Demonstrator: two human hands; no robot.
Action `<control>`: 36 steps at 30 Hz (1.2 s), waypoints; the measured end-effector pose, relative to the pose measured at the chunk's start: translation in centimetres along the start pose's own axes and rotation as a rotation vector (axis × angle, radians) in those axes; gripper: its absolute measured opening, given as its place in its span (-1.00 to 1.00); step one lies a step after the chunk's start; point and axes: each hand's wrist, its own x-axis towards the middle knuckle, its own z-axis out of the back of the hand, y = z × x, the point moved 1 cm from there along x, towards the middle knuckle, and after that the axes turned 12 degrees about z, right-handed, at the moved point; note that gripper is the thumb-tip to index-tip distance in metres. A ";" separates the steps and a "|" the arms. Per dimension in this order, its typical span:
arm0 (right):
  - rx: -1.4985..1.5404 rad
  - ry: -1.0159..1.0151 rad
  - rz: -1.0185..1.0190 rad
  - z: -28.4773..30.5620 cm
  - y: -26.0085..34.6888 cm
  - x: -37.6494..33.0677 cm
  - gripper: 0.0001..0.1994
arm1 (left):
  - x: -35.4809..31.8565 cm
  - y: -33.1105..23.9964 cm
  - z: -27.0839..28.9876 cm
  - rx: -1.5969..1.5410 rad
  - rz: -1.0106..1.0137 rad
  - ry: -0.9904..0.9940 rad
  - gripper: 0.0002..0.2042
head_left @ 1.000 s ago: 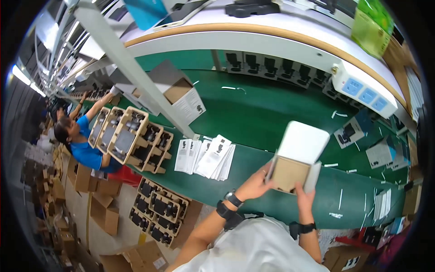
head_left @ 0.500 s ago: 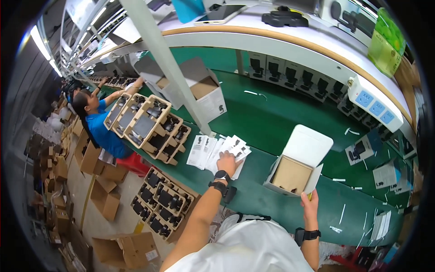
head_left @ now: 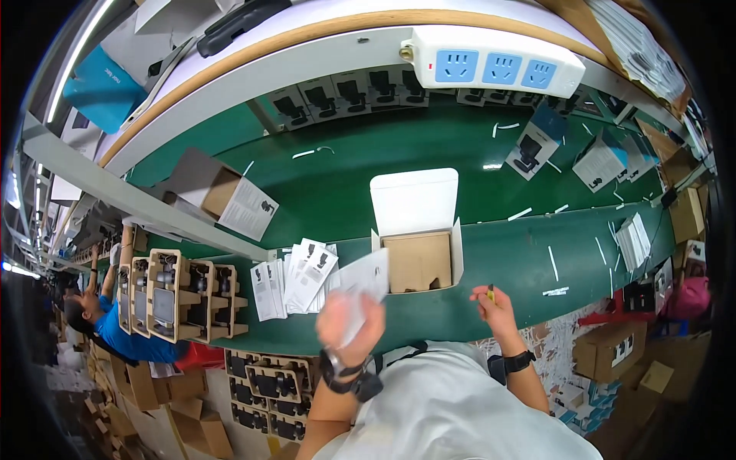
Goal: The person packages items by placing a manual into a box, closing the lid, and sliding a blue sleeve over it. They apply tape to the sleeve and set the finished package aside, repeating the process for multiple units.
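My left hand [head_left: 353, 326], smeared by motion, holds a white printed leaflet [head_left: 368, 274] just left of an open box. Below and left of it, a fanned pile of leaflets [head_left: 295, 282] lies on the green bench. The white box [head_left: 415, 205] stands in front of me with its lid raised, and a brown cardboard insert [head_left: 418, 263] fills its inside. My right hand [head_left: 498, 313] is off the box, to its right, with the fingers closed on a small yellow object [head_left: 491, 292] whose kind I cannot make out.
Stacked moulded trays [head_left: 165, 295] with black devices stand at the bench's left end, near a co-worker in blue [head_left: 130, 330]. Another open box [head_left: 245, 208] is beyond the leaflets. A power strip [head_left: 498, 61] hangs on the shelf edge. Paper strips [head_left: 553, 263] litter the right side.
My left hand has lifted a leaflet off the pile and brought it toward the box. My right hand has let go of the box's edge and moved right. The view has turned right.
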 end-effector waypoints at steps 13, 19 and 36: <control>-0.530 0.219 0.828 -6.2 8.4 2.3 -0.62 | -4.3 1.8 -4.4 -0.201 0.323 0.535 -0.21; -0.108 0.406 0.840 -4.8 20.5 -0.5 -0.88 | -4.6 -0.1 -6.9 0.051 -0.024 0.921 -0.35; 0.257 0.501 1.389 -6.5 24.8 -6.5 -0.93 | -5.5 -1.2 -7.5 -0.014 -0.009 0.803 -0.18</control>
